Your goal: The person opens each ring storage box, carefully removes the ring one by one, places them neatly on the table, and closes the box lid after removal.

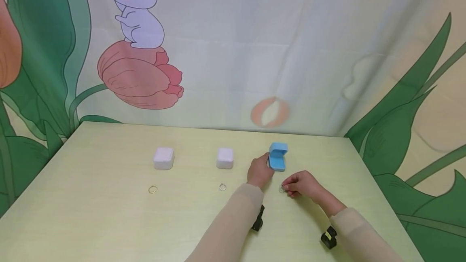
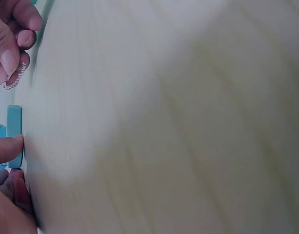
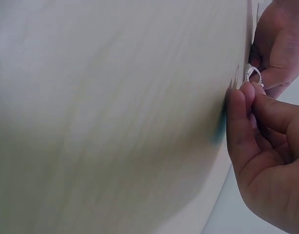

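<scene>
My left hand (image 1: 260,171) holds the left side and near edge of a blue ring box (image 1: 278,163), which stands with its lid raised on the table. In the left wrist view the thumb (image 2: 8,146) lies against the blue box (image 2: 14,117), the other fingers curled beside it. A silver ring (image 3: 254,74) with small bright stones is pinched between thumb and fingertips of my right hand (image 1: 302,184). That hand is just in front of the box, to its right, apart from it. The inside of the box is too small to make out.
Two closed pale ring boxes stand to the left, one at the far left (image 1: 164,158) and one nearer the middle (image 1: 225,158). A gold ring (image 1: 153,189) lies before the first, a silver ring (image 1: 222,187) before the second. A printed curtain (image 1: 218,72) hangs behind the table (image 1: 109,213).
</scene>
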A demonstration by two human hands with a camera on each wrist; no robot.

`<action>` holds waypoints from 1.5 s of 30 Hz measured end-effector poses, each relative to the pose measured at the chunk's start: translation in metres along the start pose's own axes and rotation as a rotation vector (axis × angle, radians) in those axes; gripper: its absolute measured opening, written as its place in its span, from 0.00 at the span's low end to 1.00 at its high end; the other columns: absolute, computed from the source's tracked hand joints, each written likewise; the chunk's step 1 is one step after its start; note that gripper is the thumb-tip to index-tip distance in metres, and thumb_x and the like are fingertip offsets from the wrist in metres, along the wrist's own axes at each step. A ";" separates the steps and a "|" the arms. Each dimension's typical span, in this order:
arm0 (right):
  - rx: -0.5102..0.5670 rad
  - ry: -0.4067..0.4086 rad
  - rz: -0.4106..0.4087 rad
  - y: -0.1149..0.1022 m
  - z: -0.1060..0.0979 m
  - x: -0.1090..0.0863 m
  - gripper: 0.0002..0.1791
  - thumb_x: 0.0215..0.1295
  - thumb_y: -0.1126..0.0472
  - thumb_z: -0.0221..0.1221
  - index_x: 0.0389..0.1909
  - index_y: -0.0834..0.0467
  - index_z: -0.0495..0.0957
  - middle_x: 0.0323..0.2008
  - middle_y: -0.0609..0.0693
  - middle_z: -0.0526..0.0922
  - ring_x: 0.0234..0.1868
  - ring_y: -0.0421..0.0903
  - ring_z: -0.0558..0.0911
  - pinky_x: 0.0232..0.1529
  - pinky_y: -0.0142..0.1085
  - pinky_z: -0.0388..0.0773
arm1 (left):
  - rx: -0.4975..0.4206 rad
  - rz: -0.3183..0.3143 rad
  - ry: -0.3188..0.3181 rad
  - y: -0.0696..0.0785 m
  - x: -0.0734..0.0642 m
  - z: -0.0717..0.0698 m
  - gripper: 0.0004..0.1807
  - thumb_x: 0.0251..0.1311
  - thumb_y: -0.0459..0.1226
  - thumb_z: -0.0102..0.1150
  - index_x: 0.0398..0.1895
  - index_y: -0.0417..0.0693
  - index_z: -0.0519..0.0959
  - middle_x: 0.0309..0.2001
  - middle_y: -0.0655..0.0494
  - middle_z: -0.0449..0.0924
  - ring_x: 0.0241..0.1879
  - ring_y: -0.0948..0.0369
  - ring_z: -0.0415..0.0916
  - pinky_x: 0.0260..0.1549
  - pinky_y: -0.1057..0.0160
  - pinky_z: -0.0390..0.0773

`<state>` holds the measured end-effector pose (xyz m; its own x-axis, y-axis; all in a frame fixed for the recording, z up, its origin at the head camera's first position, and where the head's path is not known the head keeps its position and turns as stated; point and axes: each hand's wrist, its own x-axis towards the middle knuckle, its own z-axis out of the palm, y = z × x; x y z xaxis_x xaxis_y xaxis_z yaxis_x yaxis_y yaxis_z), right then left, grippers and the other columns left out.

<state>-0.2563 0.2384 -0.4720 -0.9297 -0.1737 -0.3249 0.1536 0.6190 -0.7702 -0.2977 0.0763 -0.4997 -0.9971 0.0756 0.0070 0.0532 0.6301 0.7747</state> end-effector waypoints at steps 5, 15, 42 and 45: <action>-0.011 -0.001 0.004 0.000 0.001 0.001 0.09 0.68 0.71 0.61 0.43 0.74 0.84 0.25 0.47 0.86 0.24 0.36 0.80 0.29 0.30 0.85 | 0.004 0.004 0.000 0.001 0.000 0.000 0.30 0.62 0.32 0.63 0.70 0.45 0.75 0.62 0.46 0.83 0.64 0.46 0.80 0.65 0.49 0.79; -0.052 0.015 0.005 -0.003 0.003 0.001 0.08 0.67 0.70 0.63 0.41 0.72 0.86 0.23 0.46 0.85 0.23 0.36 0.80 0.29 0.31 0.85 | 0.002 0.005 0.003 0.000 0.000 -0.002 0.29 0.62 0.33 0.62 0.69 0.46 0.75 0.62 0.46 0.84 0.63 0.46 0.80 0.64 0.49 0.79; -0.254 0.074 -0.014 -0.016 0.007 0.001 0.07 0.60 0.66 0.69 0.28 0.68 0.87 0.17 0.46 0.85 0.20 0.35 0.78 0.27 0.30 0.82 | 0.005 -0.008 0.000 0.000 0.000 -0.001 0.31 0.63 0.33 0.61 0.71 0.46 0.74 0.64 0.47 0.82 0.64 0.44 0.78 0.64 0.47 0.78; -0.254 0.076 -0.016 -0.017 0.006 0.001 0.07 0.59 0.66 0.69 0.28 0.68 0.87 0.18 0.47 0.85 0.20 0.36 0.78 0.27 0.31 0.83 | 0.004 -0.009 -0.001 0.001 -0.001 -0.002 0.31 0.63 0.33 0.61 0.71 0.45 0.74 0.64 0.47 0.82 0.64 0.44 0.78 0.64 0.47 0.78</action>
<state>-0.2580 0.2229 -0.4633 -0.9553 -0.1327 -0.2643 0.0585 0.7911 -0.6089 -0.2967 0.0747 -0.4978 -0.9975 0.0709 -0.0009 0.0443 0.6341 0.7720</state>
